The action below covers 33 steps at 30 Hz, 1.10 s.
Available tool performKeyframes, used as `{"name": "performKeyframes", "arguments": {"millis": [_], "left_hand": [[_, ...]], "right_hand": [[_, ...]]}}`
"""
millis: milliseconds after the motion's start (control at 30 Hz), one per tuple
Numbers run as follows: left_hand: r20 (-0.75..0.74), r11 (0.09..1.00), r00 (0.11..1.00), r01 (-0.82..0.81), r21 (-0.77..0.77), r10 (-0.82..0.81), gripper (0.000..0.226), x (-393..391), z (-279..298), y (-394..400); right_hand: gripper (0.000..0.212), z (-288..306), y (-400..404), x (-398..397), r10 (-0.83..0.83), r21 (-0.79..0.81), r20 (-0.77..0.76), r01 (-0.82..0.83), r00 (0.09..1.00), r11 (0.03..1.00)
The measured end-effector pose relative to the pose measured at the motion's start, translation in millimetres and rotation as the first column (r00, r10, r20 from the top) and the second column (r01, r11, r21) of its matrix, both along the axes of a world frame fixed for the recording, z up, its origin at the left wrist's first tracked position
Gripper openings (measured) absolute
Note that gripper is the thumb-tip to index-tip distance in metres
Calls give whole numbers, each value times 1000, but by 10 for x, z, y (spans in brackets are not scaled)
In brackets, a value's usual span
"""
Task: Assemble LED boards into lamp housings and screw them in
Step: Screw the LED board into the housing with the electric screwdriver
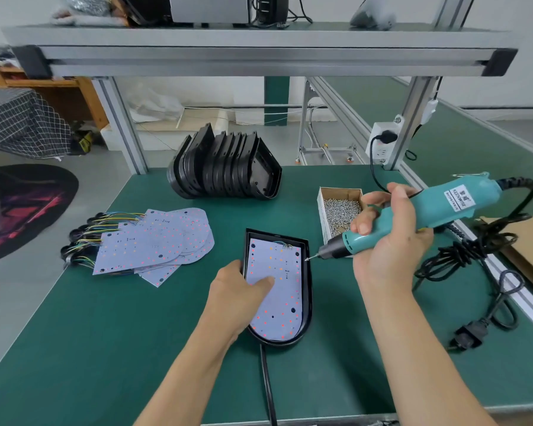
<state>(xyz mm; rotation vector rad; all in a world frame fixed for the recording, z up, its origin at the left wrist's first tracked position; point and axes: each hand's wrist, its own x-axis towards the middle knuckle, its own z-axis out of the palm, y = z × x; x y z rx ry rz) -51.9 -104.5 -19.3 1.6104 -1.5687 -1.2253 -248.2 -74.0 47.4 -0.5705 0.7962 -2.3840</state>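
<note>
On the green table [74, 348], the left hand [237, 290] presses a thin, likely fragile board [277, 290] flat in its black housing [307, 305], thumb straight, while right hand [388, 238] fingers clamp the screwdriver [413, 219].

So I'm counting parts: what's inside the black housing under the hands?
One LED board lies in the housing, wires at its far end. The left hand covers the board's left part; anything beneath the board is hidden.
</note>
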Motion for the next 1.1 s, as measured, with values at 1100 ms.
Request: {"name": "performKeyframes", "arguments": {"millis": [1100], "left_hand": [[-124, 999, 992, -15, -29, 11, 23, 74, -97, 62]], "right_hand": [[12, -140, -148, 191, -34, -9, -224, 33, 974, 999]]}}
